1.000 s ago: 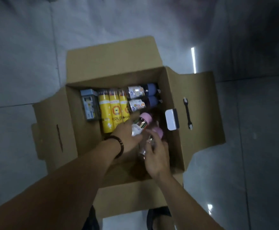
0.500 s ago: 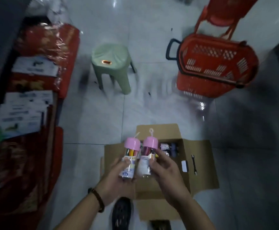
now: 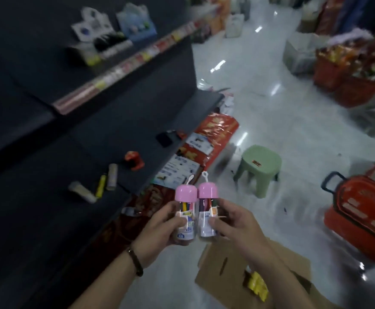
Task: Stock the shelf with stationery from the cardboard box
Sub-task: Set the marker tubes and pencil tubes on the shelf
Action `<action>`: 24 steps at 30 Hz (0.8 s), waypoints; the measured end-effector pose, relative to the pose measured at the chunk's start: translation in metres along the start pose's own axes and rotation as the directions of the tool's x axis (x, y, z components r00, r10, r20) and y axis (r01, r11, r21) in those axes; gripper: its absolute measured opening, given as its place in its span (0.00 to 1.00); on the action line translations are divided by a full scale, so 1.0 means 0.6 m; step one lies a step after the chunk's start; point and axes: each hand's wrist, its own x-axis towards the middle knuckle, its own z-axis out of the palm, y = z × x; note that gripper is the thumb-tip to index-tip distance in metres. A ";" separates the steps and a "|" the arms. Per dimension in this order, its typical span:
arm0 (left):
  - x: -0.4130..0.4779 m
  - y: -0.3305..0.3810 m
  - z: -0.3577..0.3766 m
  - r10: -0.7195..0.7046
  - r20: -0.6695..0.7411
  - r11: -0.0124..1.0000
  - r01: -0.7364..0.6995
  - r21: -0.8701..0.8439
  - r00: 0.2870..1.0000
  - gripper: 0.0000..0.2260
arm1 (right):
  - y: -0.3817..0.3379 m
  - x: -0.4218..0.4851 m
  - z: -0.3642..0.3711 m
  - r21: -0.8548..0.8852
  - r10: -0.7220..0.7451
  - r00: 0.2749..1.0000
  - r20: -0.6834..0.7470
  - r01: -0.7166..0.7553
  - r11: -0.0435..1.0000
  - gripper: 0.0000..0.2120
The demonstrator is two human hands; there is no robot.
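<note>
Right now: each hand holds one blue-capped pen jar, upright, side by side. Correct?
No: the caps are pink, not blue. Head view: the left hand grips the left jar, the right hand the right jar, both upright, side by side.

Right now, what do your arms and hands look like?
Both forearms are bare, with no sleeves in view and no gloves. A dark, narrow bracelet circles the wrist of the left hand; the right hand and wrist wear nothing.
</note>
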 end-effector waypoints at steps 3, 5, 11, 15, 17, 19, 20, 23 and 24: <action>-0.103 0.038 -0.080 0.107 -0.120 0.987 -0.120 -0.108 0.987 0.20 | -0.075 0.009 0.119 -0.066 -0.086 0.988 0.128 0.095 0.993 0.18; -0.171 0.055 -0.135 0.150 -0.205 0.969 -0.185 -0.162 0.967 0.17 | -0.112 0.013 0.203 -0.081 -0.118 0.971 0.207 0.137 0.987 0.18; -0.348 0.080 -0.331 0.175 -0.447 0.937 -0.288 -0.199 0.877 0.17 | -0.179 0.031 0.470 -0.147 -0.188 0.901 0.392 0.263 0.953 0.22; -0.441 0.089 -0.483 0.222 -0.548 0.945 -0.315 -0.082 0.807 0.12 | -0.206 0.053 0.643 -0.166 -0.209 0.855 0.475 0.321 0.932 0.21; -0.482 0.099 -0.561 0.278 -0.577 0.944 -0.329 0.017 0.768 0.12 | -0.220 0.062 0.727 -0.153 -0.223 0.835 0.503 0.340 0.928 0.23; -0.517 0.108 -0.630 0.318 -0.585 0.943 -0.313 0.113 0.746 0.12 | -0.228 0.074 0.803 -0.155 -0.236 0.813 0.532 0.368 0.917 0.24; -0.532 0.113 -0.662 0.330 -0.588 0.941 -0.305 0.146 0.739 0.12 | -0.231 0.079 0.838 -0.164 -0.242 0.804 0.544 0.385 0.908 0.24; -0.562 0.129 -0.750 0.372 -0.606 0.928 -0.299 0.222 0.703 0.14 | -0.246 0.097 0.930 -0.188 -0.259 0.780 0.569 0.430 0.883 0.21; -0.566 0.137 -0.777 0.379 -0.616 0.925 -0.290 0.245 0.690 0.14 | -0.251 0.105 0.955 -0.194 -0.254 0.777 0.577 0.432 0.881 0.21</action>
